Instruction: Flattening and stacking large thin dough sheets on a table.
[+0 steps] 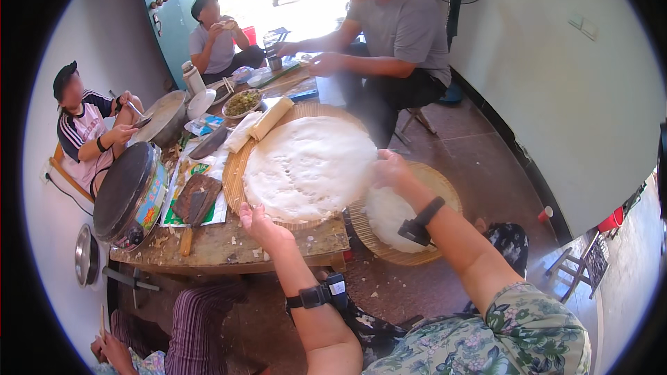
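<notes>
A large, thin white flatbread (307, 166) covers most of a round woven straw mat (235, 187) on the wooden table. My right hand (392, 171) is at its right edge with the fingers curled in, pinching the blurred rim. At the near left edge, my left hand (264, 229) is turned palm up. Its fingers are apart beside the rim, with nothing visible between them. Two rolled or folded flatbreads (271, 117) lie on the far left part of the mat. Below my right forearm, a second round mat (443, 187) bears another pale flatbread (388, 219).
Left stands a round electric griddle (125, 192), tilted. A dark, wood-handled scraper (195, 203) lies on a plastic bag (169, 213). Behind are a large metal pot (172, 114) and a dish of chopped food (243, 103). Several people sit around the wooden table (245, 250).
</notes>
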A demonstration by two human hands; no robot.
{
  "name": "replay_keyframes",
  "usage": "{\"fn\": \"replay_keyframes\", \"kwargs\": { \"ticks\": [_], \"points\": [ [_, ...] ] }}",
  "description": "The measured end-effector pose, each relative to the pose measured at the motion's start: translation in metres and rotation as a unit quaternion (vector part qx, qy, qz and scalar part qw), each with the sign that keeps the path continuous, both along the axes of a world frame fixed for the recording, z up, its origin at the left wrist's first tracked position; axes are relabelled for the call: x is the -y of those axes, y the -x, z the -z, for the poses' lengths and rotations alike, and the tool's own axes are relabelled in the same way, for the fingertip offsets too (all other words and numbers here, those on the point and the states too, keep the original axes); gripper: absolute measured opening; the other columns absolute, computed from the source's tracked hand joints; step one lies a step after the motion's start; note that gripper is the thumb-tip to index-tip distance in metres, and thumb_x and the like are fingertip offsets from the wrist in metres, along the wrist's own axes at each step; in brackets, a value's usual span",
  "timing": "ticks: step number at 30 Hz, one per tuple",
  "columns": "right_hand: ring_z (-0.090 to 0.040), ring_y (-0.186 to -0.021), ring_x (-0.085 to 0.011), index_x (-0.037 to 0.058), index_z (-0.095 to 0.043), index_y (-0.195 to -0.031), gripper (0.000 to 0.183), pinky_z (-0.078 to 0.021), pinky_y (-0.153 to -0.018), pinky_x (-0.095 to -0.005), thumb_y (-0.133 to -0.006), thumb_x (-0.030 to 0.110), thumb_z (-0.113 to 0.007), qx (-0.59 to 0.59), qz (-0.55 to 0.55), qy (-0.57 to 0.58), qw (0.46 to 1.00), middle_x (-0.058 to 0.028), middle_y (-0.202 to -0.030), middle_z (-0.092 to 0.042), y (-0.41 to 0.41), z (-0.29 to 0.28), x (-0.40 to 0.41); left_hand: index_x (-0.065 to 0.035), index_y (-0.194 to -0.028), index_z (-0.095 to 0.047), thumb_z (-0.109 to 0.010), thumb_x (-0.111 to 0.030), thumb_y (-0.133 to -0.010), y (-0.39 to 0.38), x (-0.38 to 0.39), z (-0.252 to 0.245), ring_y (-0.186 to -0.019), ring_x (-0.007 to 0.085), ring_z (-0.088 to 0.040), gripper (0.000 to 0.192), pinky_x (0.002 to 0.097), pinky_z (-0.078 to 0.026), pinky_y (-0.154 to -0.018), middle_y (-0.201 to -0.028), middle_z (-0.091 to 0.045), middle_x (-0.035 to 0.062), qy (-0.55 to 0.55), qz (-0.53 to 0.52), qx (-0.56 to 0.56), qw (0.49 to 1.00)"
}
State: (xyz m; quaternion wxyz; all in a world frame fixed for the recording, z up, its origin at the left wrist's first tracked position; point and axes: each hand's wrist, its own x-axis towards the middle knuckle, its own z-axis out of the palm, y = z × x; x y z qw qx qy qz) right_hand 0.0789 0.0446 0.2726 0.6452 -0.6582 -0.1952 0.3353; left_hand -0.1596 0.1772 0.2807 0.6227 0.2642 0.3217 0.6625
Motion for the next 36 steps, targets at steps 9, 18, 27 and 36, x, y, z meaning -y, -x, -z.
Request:
{"fn": "replay_keyframes", "kwargs": {
  "ticks": [9, 18, 27, 36],
  "points": [
    [-0.059, -0.053, -0.0148, 0.0035, -0.052, -0.107, 0.031, -0.0453, -0.042, -0.0251, -0.077, 0.008, -0.054, 0.011, -0.017, -0.010, 1.000, -0.0060, -0.070, -0.060, -0.004, 0.004, -0.003, 0.0028, -0.124, -0.039, -0.050, -0.005, -0.075, -0.001, 0.002, -0.005, -0.109, 0.0250, -0.045, 0.051, 0.0338, -0.033, -0.095, -0.119, -0.044, 0.0159, -0.004, -0.005, -0.005, 1.000],
    [-0.060, -0.056, -0.0137, 0.0041, -0.055, -0.100, 0.024, -0.0421, -0.040, -0.0239, -0.076, 0.008, -0.055, 0.021, -0.017, 0.017, 0.999, -0.0047, -0.072, -0.060, -0.003, 0.003, -0.007, 0.0028, -0.124, -0.038, -0.048, -0.002, -0.076, 0.002, -0.004, 0.000, -0.110, 0.0243, -0.044, 0.049, 0.0333, -0.034, -0.094, -0.121, -0.042, 0.0157, -0.008, -0.017, 0.000, 1.000],
    [-0.058, -0.052, -0.0128, 0.0025, -0.053, -0.102, 0.026, -0.0401, -0.037, -0.0239, -0.076, 0.006, -0.054, 0.019, -0.018, -0.001, 1.000, -0.0050, -0.072, -0.060, 0.001, 0.000, -0.010, 0.0027, -0.122, -0.039, -0.046, 0.001, -0.077, 0.004, -0.001, -0.005, -0.103, 0.0215, -0.049, 0.046, 0.0316, -0.040, -0.087, -0.117, -0.046, 0.0137, 0.017, -0.016, 0.012, 1.000],
    [-0.058, -0.050, -0.0145, 0.0003, -0.050, -0.111, 0.037, -0.0407, -0.036, -0.0243, -0.075, 0.005, -0.055, 0.077, 0.027, 0.028, 0.996, -0.0089, -0.075, -0.061, -0.002, 0.003, -0.014, 0.0036, -0.124, -0.035, -0.044, 0.000, -0.078, 0.005, -0.018, 0.014, -0.110, 0.0258, -0.045, 0.047, 0.0351, -0.036, -0.095, -0.121, -0.043, 0.0191, 0.001, -0.006, -0.028, 1.000]
  ]
}}
